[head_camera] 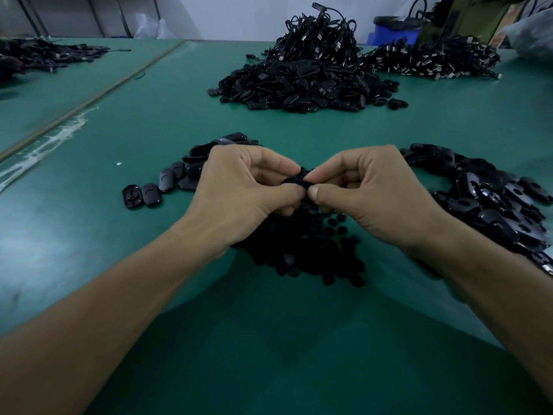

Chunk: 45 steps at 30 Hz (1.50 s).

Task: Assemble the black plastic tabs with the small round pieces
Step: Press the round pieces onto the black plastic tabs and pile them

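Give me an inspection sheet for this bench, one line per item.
Surface: green mat; whitish smear at the left beside a diagonal strip.
Job's things: black tab between the two hands; round pieces heaped below them; loose tabs piled at the right, smaller tab group at the left. Whether a round piece is seated in the held tab cannot be told.
Clutter: far heap of black shells, centre back.
Grippers: left hand and right hand both pinch the black tab.
Cables: cable pile on top of the far heap; second cable pile to its right.
Surroundings: blue bin and metal frame legs behind the table.
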{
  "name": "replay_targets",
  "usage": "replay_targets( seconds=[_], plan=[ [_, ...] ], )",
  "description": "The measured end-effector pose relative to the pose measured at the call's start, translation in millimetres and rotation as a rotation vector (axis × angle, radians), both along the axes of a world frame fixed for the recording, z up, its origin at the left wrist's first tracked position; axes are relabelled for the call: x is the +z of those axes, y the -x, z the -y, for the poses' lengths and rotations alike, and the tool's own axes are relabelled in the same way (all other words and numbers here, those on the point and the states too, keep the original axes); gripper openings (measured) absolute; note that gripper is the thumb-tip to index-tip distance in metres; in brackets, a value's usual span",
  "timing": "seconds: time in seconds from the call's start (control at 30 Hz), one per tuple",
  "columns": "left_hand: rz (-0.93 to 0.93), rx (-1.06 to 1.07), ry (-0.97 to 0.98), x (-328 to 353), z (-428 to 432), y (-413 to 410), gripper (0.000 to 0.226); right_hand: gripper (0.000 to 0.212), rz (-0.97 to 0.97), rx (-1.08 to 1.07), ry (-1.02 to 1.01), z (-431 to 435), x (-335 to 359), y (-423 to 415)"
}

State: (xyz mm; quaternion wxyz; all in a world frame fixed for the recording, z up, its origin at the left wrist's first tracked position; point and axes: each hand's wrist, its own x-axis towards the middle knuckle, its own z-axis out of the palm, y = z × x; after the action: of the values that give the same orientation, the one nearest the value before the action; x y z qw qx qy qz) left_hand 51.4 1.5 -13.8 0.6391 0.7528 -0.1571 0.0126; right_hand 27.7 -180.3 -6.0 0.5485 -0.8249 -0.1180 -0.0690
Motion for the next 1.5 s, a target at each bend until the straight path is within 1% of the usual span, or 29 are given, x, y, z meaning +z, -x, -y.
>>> replay_targets(
  seconds=[0.13,0.2,0.27,0.33,0.37,0.43,0.47,0.53,0.6,0.67,0.73,0.83,0.97,1.0,1.07,1.17,1.27,1.33,1.4,1.5],
  plan=[
    [0.071,0.005,-0.054,-1.2,-3.1,-2.5,0.019,0.021,0.024,0.016,0.002,1.4,-0.3,0.3],
    [0.103,0.047,-0.049,-3.4,-5.5,-5.6,0.019,0.022,0.042,-0.019,0.058,3.3,-2.1,-1.5],
    [0.119,0.147,-0.019,-5.8,-10.9,-12.3,0.019,0.024,0.096,-0.116,0.243,8.1,-2.7,-3.9],
    [0.139,0.262,0.002,-6.1,-19.2,-20.7,0.019,0.029,0.143,-0.252,0.528,16.6,-1.7,-4.9],
    [0.16,0.31,-0.003,-5.6,-23.6,-25.0,0.019,0.031,0.135,-0.316,0.677,22.0,-2.1,-5.1],
    [0.202,0.381,-0.022,-5.2,-31.4,-32.0,0.02,0.034,0.03,-0.421,0.923,30.9,-1.7,-4.1],
    [0.223,0.408,-0.043,-5.7,-34.7,-34.5,0.021,0.034,-0.043,-0.458,1.0,32.4,-0.5,-2.6],
    [0.259,0.438,-0.117,-8.6,-39.4,-38.5,0.021,0.032,-0.15,-0.474,1.051,32.2,1.9,0.5],
    [0.285,0.457,-0.211,-12.4,-43.4,-41.2,0.019,0.028,-0.161,-0.454,1.02,31.4,2.6,1.5],
    [0.296,0.487,-0.283,-15.1,-46.4,-43.6,0.019,0.031,-0.145,-0.45,0.959,31.5,3.4,1.4],
    [0.291,0.502,-0.319,-16.2,-48.0,-44.9,0.017,0.037,-0.146,-0.46,0.92,32.0,4.4,2.1],
    [0.296,0.501,-0.371,-18.7,-49.1,-46.8,0.014,0.039,-0.129,-0.48,0.865,34.9,3.6,2.1],
    [0.287,0.521,-0.427,-19.7,-50.2,-47.0,0.014,0.035,-0.017,-0.527,0.786,39.3,2.3,-1.0],
    [0.295,0.534,-0.448,-19.2,-49.7,-46.1,0.015,0.034,0.024,-0.522,0.747,39.5,2.4,-2.1],
    [0.333,0.543,-0.482,-16.1,-46.2,-40.9,0.013,0.031,0.073,-0.457,0.601,36.7,3.0,-4.2],
    [0.409,0.433,-0.453,-10.9,-32.6,-28.2,0.008,0.026,0.018,-0.257,0.313,27.0,1.7,-5.0],
    [0.464,0.28,-0.366,-7.2,-15.6,-12.4,0.007,0.021,-0.039,-0.084,0.074,16.5,0.4,-3.4],
    [0.439,0.192,-0.314,-5.8,-7.7,-5.8,0.006,0.023,-0.037,0.006,-0.003,11.5,0.5,-2.8],
    [0.384,0.11,-0.284,-5.9,-3.8,-3.5,0.006,0.026,-0.012,0.071,-0.03,7.9,0.6,-2.1],
    [0.292,0.032,-0.209,-5.8,-3.3,-4.0,0.01,0.028,0.024,0.102,-0.086,4.7,0.1,-1.2]
  ],
)
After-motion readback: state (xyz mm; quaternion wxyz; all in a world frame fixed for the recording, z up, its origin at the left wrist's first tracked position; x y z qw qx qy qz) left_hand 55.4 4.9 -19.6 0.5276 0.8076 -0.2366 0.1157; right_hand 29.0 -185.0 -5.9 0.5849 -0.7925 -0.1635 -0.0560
